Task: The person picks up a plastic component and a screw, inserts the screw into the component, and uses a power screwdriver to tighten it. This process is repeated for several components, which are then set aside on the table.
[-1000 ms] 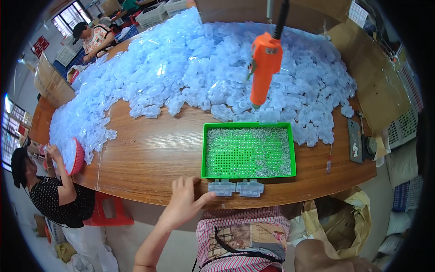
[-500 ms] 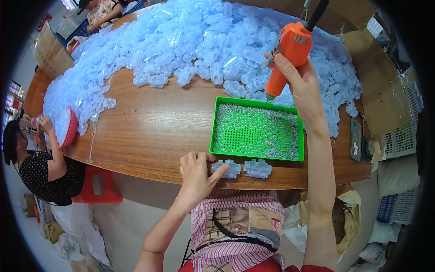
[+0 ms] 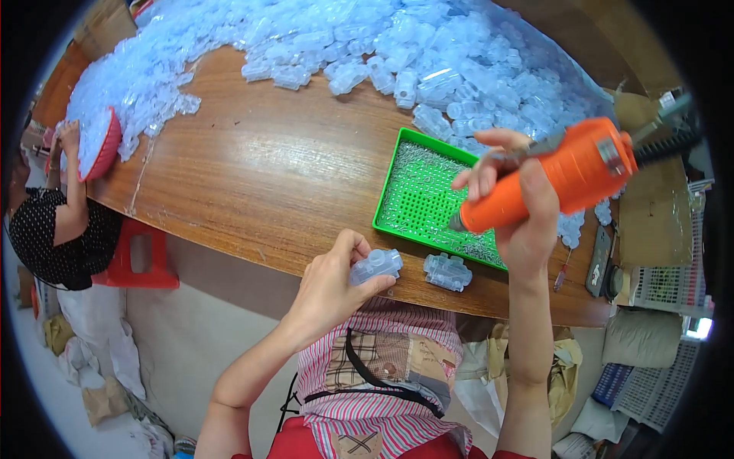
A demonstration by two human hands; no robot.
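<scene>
My left hand (image 3: 334,279) grips a translucent plastic housing (image 3: 377,265) between thumb and fingers at the table's front edge. A second such housing (image 3: 448,272) lies just to its right. In my right hand (image 3: 527,206) is an orange electric screwdriver (image 3: 562,180), tilted with its tip down to the left over the green perforated tray (image 3: 388,224). Small silvery screws (image 3: 474,243) cover much of that tray. My right hand and the tool hide the tray's right part.
A large heap of translucent housings (image 3: 321,38) fills the far side of the wooden table (image 3: 252,161). A phone (image 3: 599,260) and a small screwdriver (image 3: 562,277) lie at the right. Another person (image 3: 57,229) sits at the left beside a red basket (image 3: 103,145).
My right hand has brought the electric screwdriver down and tilted it over the tray. My left hand has closed around the left housing and turned it. The whole view has shifted.
</scene>
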